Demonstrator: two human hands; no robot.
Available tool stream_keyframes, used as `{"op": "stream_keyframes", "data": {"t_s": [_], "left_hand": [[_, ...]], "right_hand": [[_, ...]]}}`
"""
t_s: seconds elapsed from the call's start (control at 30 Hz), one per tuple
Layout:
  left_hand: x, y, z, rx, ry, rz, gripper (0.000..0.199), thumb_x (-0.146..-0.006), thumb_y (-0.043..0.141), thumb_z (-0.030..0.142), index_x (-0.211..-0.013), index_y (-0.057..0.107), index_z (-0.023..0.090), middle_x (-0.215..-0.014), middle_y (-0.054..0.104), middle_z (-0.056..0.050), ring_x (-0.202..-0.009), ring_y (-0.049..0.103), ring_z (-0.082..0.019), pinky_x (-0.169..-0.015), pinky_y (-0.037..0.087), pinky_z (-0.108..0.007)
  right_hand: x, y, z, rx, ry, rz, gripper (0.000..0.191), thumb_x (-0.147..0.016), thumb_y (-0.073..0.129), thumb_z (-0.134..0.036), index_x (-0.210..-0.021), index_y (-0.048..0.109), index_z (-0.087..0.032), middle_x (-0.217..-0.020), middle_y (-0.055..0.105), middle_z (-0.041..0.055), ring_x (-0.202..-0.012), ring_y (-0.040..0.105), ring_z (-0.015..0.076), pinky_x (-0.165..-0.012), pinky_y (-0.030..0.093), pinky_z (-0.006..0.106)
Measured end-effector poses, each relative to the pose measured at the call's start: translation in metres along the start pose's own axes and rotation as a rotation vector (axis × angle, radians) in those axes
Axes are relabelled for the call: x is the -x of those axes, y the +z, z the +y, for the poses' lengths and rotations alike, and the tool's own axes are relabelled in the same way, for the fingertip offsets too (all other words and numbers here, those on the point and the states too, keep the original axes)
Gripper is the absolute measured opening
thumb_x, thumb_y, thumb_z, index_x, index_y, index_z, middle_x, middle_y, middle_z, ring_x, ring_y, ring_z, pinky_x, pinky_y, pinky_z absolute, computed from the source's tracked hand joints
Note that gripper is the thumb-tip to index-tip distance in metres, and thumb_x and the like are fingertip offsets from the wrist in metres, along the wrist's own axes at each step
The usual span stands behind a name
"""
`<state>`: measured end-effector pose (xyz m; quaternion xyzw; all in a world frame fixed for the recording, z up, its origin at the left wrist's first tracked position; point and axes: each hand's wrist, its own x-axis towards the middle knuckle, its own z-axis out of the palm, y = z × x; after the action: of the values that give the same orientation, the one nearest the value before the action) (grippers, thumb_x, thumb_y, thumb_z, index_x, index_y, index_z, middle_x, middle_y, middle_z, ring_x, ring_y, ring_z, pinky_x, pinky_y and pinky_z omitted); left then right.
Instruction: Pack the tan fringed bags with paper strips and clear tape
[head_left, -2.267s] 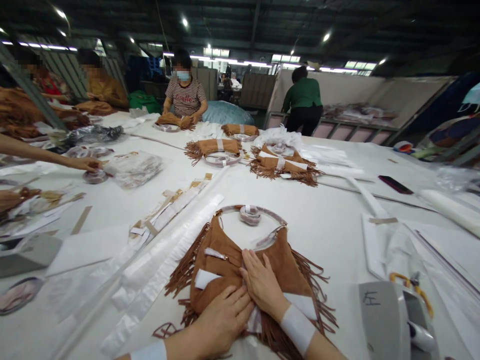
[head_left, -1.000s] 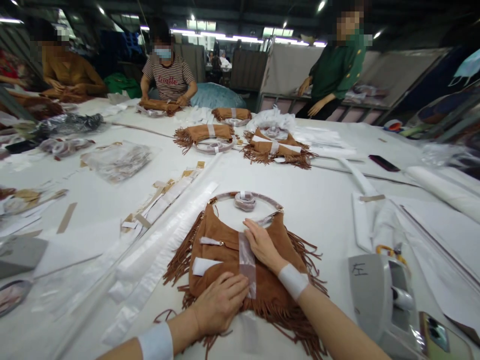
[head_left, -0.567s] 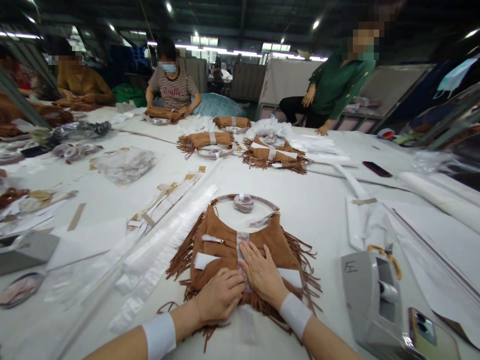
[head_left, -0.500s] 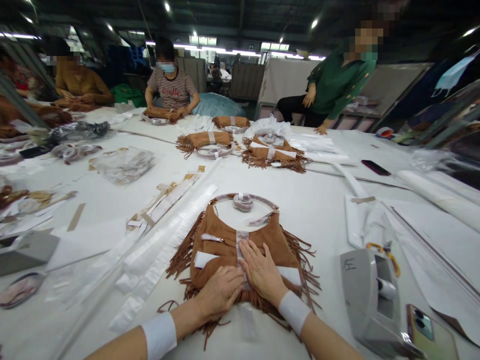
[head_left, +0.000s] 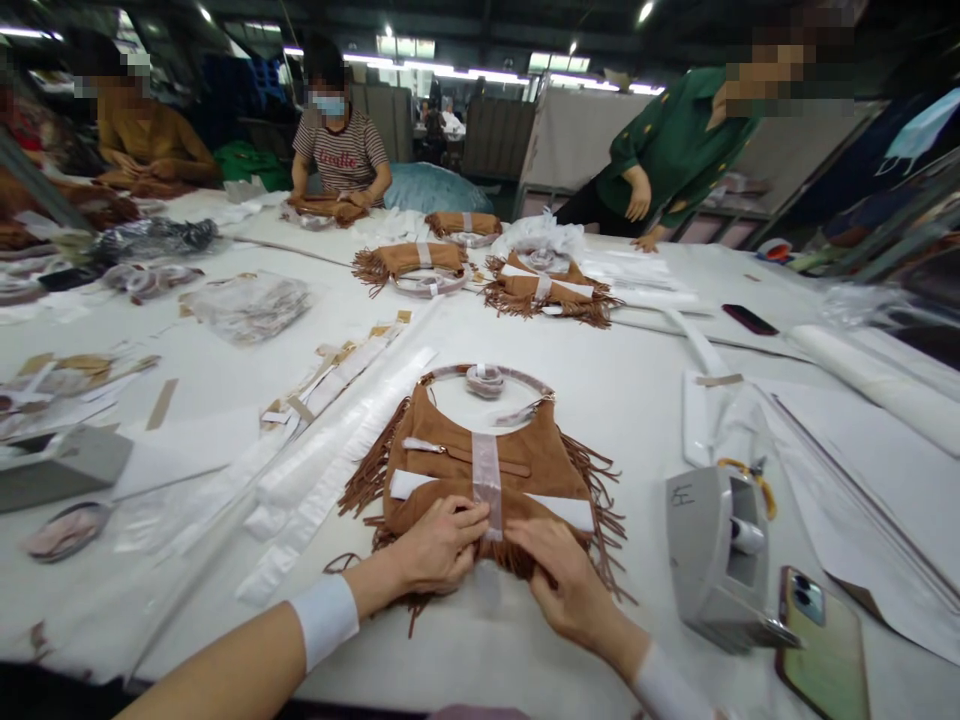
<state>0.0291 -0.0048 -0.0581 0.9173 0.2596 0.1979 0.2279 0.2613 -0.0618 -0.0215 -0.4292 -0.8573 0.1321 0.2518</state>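
The bag (head_left: 442,440) lies flat on the table (head_left: 622,390). My curled left hand (head_left: 442,543) rests on its lower edge beside the tape (head_left: 486,475); my half-curled right hand (head_left: 566,578) is at that edge across the tape. I cannot tell whether either pinches anything.

Toward the near right corner of the tabletop (head_left: 637,370): one phone (head_left: 825,640), pale case, camera side up; toward its right edge, one dark phone (head_left: 750,320) and one whitish roll (head_left: 877,380). Toward the far left corner: one heap of black plastic (head_left: 157,237). At the far edge: one person in a striped top (head_left: 337,145), one person in green (head_left: 671,135), one teal bundle (head_left: 435,188) between, beyond the edge.
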Motion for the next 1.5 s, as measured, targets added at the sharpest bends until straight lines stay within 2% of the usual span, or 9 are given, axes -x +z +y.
{"op": "stream_keyframes", "data": {"t_s": [0.13,0.23,0.33,0.63,1.0,1.13,1.27,1.4,1.5], "left_hand": [[0.002,0.009,0.008,-0.07,-0.067,0.071,0.035,-0.088,0.057,0.036,-0.118,0.058,0.019,-0.132,0.055,-0.01,-0.115,0.046,-0.027,-0.094,0.042,-0.047],[0.004,0.014,0.007,-0.151,-0.035,0.05,0.038,-0.089,0.054,0.027,-0.126,0.052,0.017,-0.135,0.052,-0.012,-0.116,0.045,-0.027,-0.091,0.043,-0.046],[0.006,0.016,0.003,-0.202,-0.014,0.02,0.037,-0.091,0.048,0.022,-0.128,0.05,0.015,-0.137,0.051,-0.012,-0.117,0.045,-0.026,-0.09,0.044,-0.044],[0.007,0.016,-0.001,-0.249,-0.008,-0.092,0.041,-0.094,0.04,0.017,-0.135,0.044,0.016,-0.144,0.043,-0.013,-0.121,0.043,-0.025,-0.088,0.044,-0.04],[0.011,0.021,-0.004,-0.233,0.005,-0.144,0.057,-0.083,0.048,0.011,-0.139,0.037,0.012,-0.148,0.036,-0.015,-0.128,0.038,-0.027,-0.09,0.044,-0.041],[0.012,0.022,-0.004,-0.214,-0.005,-0.129,0.061,-0.079,0.05,0.009,-0.138,0.038,0.013,-0.148,0.037,-0.015,-0.129,0.038,-0.027,-0.093,0.043,-0.041],[0.012,0.021,-0.004,-0.191,-0.008,-0.177,0.065,-0.077,0.052,0.012,-0.14,0.035,0.012,-0.15,0.034,-0.015,-0.129,0.037,-0.028,-0.095,0.042,-0.042],[0.014,0.018,-0.002,-0.152,-0.017,-0.193,0.07,-0.074,0.052,0.011,-0.141,0.033,0.015,-0.15,0.033,-0.012,-0.13,0.037,-0.027,-0.097,0.041,-0.042],[0.014,0.015,0.005,-0.092,-0.052,-0.093,0.069,-0.075,0.05,0.008,-0.141,0.032,0.018,-0.145,0.041,-0.011,-0.129,0.038,-0.026,-0.099,0.04,-0.042]], "right_hand": [[0.037,0.026,-0.027,0.176,-0.019,-0.096,0.05,-0.078,0.053,-0.013,-0.127,0.052,-0.02,-0.123,0.06,0.0108,-0.101,0.056,0.0244,-0.083,0.049,0.041],[0.039,0.054,-0.025,0.275,-0.037,0.025,0.026,-0.085,0.049,-0.011,-0.106,0.062,-0.02,-0.11,0.065,0.0099,-0.087,0.057,0.0222,-0.071,0.047,0.038],[0.033,0.067,-0.019,0.266,-0.122,0.136,0.024,-0.088,0.041,-0.006,-0.093,0.062,-0.017,-0.101,0.067,0.0089,-0.085,0.056,0.0209,-0.07,0.046,0.037],[0.029,0.064,-0.032,0.24,-0.128,0.2,0.032,-0.087,0.031,0.0,-0.089,0.059,-0.015,-0.097,0.069,0.0093,-0.087,0.061,0.0193,-0.075,0.051,0.035],[0.011,0.056,-0.03,0.257,-0.175,0.196,0.027,-0.087,0.035,-0.002,-0.088,0.057,-0.017,-0.116,0.065,0.0133,-0.113,0.057,0.0205,-0.088,0.052,0.037],[-0.006,0.046,-0.017,0.178,-0.181,0.146,0.029,-0.087,0.031,-0.002,-0.09,0.055,-0.018,-0.107,0.067,0.0123,-0.1,0.062,0.0186,-0.081,0.052,0.034],[-0.009,0.04,-0.002,0.12,0.012,0.033,0.029,-0.091,0.027,-0.008,-0.09,0.054,-0.019,-0.079,0.067,0.0051,-0.064,0.06,0.0154,-0.061,0.049,0.029],[-0.013,0.036,0.005,-0.018,0.274,-0.052,0.027,-0.098,0.028,-0.022,-0.082,0.05,-0.021,-0.068,0.061,0.0013,-0.06,0.058,0.0151,-0.056,0.044,0.026],[-0.02,0.034,0.007,-0.117,0.362,-0.031,0.03,-0.099,0.029,-0.03,-0.08,0.05,-0.021,-0.069,0.061,0.0017,-0.061,0.059,0.0149,-0.057,0.044,0.025]]}}
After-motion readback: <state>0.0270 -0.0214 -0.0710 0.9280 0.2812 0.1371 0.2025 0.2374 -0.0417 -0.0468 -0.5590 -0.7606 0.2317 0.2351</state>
